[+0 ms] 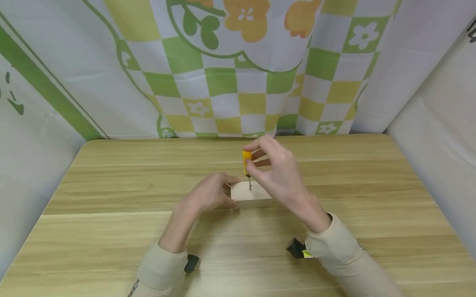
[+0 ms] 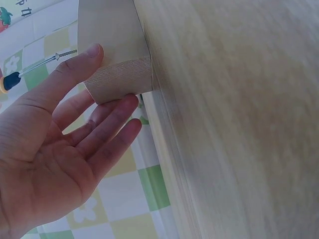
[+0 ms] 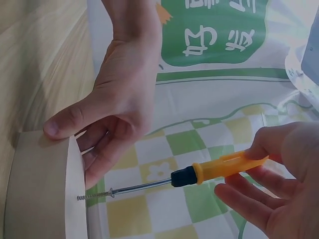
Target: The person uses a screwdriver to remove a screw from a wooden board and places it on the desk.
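Observation:
A pale wooden block (image 1: 240, 192) lies flat on the table. At its left end my left hand (image 1: 208, 192) holds it, thumb on the near side and fingers around the far side. My right hand (image 1: 279, 168) pinches the yellow handle of a screwdriver (image 3: 219, 168) above the block. Its shaft stands nearly upright, with the tip at the head of a screw (image 3: 94, 196). The screw's point meets the block's top face, and most of its thread shows above the wood in the right wrist view.
The wood-grain table (image 1: 105, 245) extends around both hands. A checked, flowered curtain (image 1: 226, 86) hangs along its back edge, with white cloth at both sides. Black straps or mounts (image 1: 295, 248) show at both cuffs.

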{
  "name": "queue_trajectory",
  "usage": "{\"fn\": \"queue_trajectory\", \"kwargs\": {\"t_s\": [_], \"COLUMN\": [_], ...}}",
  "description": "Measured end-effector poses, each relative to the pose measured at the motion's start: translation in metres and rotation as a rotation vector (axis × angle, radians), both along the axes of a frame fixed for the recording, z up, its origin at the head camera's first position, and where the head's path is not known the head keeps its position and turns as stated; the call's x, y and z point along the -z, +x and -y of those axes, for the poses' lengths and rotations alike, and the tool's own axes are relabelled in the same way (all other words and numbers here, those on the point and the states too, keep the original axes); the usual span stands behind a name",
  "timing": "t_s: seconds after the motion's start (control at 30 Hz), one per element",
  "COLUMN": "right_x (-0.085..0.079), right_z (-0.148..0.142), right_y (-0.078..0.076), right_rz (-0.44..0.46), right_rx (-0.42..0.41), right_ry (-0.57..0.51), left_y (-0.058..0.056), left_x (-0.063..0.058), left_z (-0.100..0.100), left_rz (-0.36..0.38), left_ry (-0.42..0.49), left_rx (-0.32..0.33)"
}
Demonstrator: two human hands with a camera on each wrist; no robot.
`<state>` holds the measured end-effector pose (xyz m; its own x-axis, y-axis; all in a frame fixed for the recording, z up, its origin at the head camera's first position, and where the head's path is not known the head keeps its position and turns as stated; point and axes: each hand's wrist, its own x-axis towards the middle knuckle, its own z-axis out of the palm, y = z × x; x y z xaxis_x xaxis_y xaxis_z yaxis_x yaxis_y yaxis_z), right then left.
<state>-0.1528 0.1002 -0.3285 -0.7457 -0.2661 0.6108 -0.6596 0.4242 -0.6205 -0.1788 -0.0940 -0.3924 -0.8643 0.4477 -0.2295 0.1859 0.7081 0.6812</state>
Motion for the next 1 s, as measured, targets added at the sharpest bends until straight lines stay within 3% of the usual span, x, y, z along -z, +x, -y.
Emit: {"fn": "queue_trajectory", "kwargs": {"t_s": [0.2, 0.37, 0.6, 0.8, 1.0], "right_x": [0.0021, 0.0041, 0.0048, 0.0041, 0.0056], "right_z": [0.0006, -0.0001, 0.0012, 0.0033, 0.0031], "right_y": [-0.0005, -0.0021, -0.0021, -0.001, 0.0002], "right_rz": [0.016, -0.027, -0.042, -0.061, -0.09], "right_rx": [0.016, 0.04, -0.008, 0.032, -0.006], "right_ry": [0.001, -0.012, -0.005, 0.012, 0.006], "left_y": [0.001, 0.0008, 0.0005, 0.001, 0.0011], "left_x": [0.0006, 0.001, 0.0005, 0.0004, 0.0005], "left_z": [0.0004, -0.0001, -0.0005, -0.0001, -0.0004], "left_rz": [-0.004, -0.009, 0.003, -0.002, 0.003], "left_ry": [0.007, 0.018, 0.015, 0.007, 0.015], "left_rx": [0.006, 0.007, -0.003, -0.004, 0.001]}}
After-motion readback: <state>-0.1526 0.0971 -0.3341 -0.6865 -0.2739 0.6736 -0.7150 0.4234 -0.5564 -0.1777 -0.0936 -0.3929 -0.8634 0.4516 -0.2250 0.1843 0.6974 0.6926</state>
